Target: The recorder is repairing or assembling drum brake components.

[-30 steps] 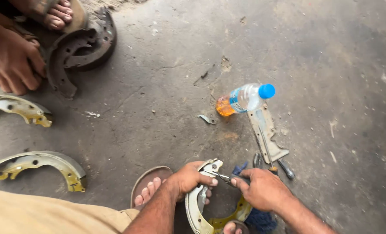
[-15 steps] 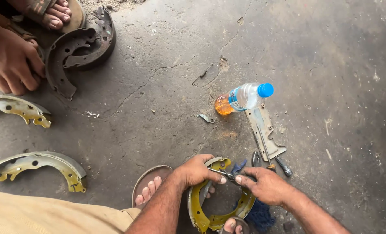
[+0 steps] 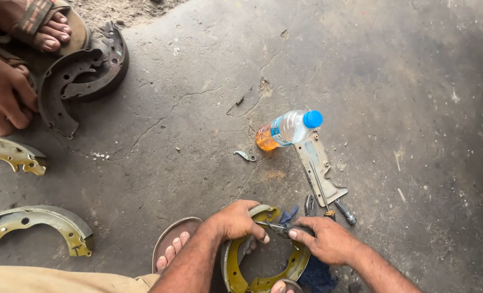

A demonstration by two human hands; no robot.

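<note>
A pair of yellow-green brake shoes [image 3: 293,268] forms a ring on the concrete floor at the bottom of the head view. My left hand [image 3: 236,220] grips the top of the left shoe. My right hand [image 3: 325,239] holds a thin metal tool [image 3: 274,227] whose tip reaches across the top of the ring toward my left hand. A blue rag [image 3: 314,274] lies under the right shoe.
A plastic bottle [image 3: 287,129] with orange liquid and a blue cap lies by a flat metal lever [image 3: 320,168]. A screwdriver [image 3: 344,211] rests beside it. Two loose shoes [image 3: 40,220] [image 3: 11,154] lie left. Another person's hand [image 3: 2,92] and sandalled foot [image 3: 49,24] are near rusty shoes [image 3: 81,76]. My own sandalled foot [image 3: 173,247].
Both my hands and the brake shoe ring stay in place. The shoes have turned to show more of their yellow-green inner side, and the tool stays between my hands.
</note>
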